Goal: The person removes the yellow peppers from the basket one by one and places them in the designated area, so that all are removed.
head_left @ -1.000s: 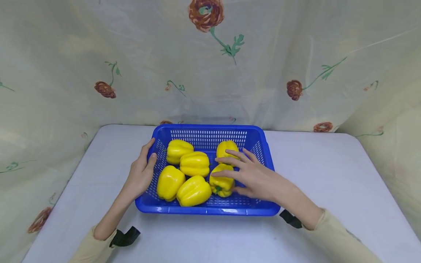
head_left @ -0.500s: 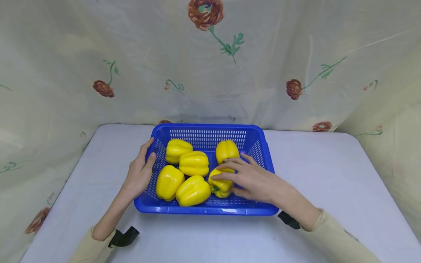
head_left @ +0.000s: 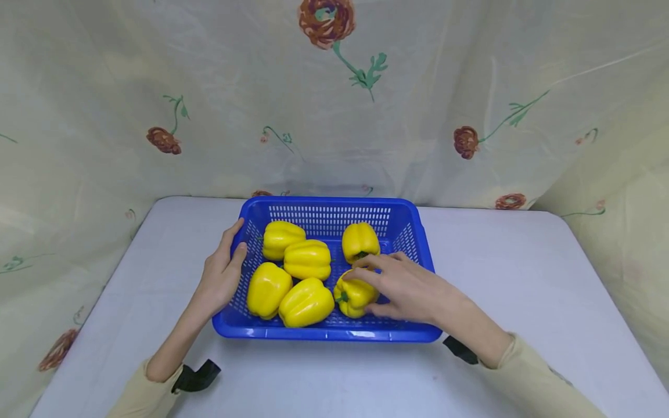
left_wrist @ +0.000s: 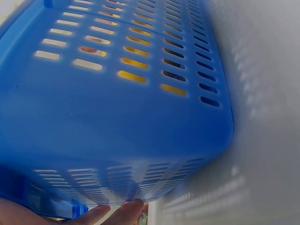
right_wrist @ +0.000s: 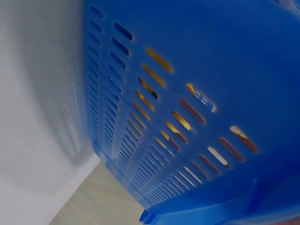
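Several yellow bell peppers (head_left: 307, 260) lie in a blue plastic basket (head_left: 334, 335) with slotted walls. My left hand (head_left: 222, 273) grips the basket's left side, thumb over the rim and fingers along the outside. In the left wrist view, fingertips (left_wrist: 129, 211) show against the slotted outer wall (left_wrist: 117, 108). Over the right side of the basket reaches my right hand (head_left: 402, 287). Its fingers and thumb curl round the front right bell pepper (head_left: 355, 295), whose green stem faces left. The right wrist view shows mostly the basket's outer wall (right_wrist: 225, 61), which hides that hand's grip.
The basket stands on a white-covered table (head_left: 522, 290). Behind the table hangs a pale curtain (head_left: 407, 116) with a flower print. Another bell pepper (head_left: 360, 241) sits just behind the one under my right hand. Black straps (head_left: 197, 376) are on both wrists.
My right hand has lowered and its fingers have drawn in round the front right bell pepper, which has shifted slightly right. The left hand keeps its hold on the basket.
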A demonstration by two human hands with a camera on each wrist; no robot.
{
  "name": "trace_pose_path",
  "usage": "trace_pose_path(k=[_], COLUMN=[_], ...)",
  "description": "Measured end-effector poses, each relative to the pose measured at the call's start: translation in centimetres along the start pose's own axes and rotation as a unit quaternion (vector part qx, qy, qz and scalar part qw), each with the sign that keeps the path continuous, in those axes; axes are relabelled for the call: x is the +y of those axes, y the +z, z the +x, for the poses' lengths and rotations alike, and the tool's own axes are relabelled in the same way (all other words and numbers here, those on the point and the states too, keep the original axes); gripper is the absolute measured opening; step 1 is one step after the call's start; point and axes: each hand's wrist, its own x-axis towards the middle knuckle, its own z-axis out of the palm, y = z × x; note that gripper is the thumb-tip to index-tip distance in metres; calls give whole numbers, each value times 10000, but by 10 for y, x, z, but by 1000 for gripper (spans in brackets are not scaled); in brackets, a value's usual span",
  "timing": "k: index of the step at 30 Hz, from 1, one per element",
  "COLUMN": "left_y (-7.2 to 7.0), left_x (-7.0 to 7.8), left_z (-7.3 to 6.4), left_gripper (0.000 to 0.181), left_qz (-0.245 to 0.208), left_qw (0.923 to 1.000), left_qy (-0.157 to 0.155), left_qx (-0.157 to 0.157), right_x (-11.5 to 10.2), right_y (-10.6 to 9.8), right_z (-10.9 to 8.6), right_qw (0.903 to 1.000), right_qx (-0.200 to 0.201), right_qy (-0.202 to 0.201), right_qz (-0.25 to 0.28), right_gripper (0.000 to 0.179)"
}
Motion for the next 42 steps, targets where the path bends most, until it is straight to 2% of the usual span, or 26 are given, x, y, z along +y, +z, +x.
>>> trace_pose_path(k=[5, 9, 12, 17, 21, 27, 31, 34, 38, 42], left_y=[1, 2, 2, 1, 1, 1, 0, 0, 0, 0], left_x=[-1, -1, -1, -1, -2, -2, -1, -1, -1, -1], left_z=[0, -1, -1, 0, 1, 1, 0, 0, 0, 0], left_gripper=[60, 59, 59, 59, 59, 60, 60, 60, 60, 60], left_qz=[-33, -69, -82, -84, -81, -69, -83, -102, -116, -136], left_qw=[10000, 10000, 9999, 9999, 9999, 9999, 9999, 9999, 9999, 9999], left_qy=[32, 26, 51, 132, 122, 100, 67, 56, 69, 74], left_qx=[-4, -34, -25, 29, 38, 17, -14, -27, -17, -13], right_x=[-1, -2, -1, -1, -2, -4, -5, -5, -4, -4], right_y=[0, -3, -7, -11, -12, -10, -9, -8, -7, -4], right_z=[1, -1, -3, -1, 1, 2, 2, 2, 2, 2], right_qw=[9983, 9962, 9966, 9951, 9918, 9938, 9944, 9941, 9943, 9944], right_qx=[28, -164, -422, -914, -1172, -1062, -902, -902, -960, -1012], right_qy=[285, 460, 529, 268, 132, 323, 513, 569, 449, 314], right_qz=[-515, -727, -474, 272, 493, 44, -177, -194, -75, 49], right_gripper=[64, 73, 85, 101, 102, 93, 96, 102, 109, 99])
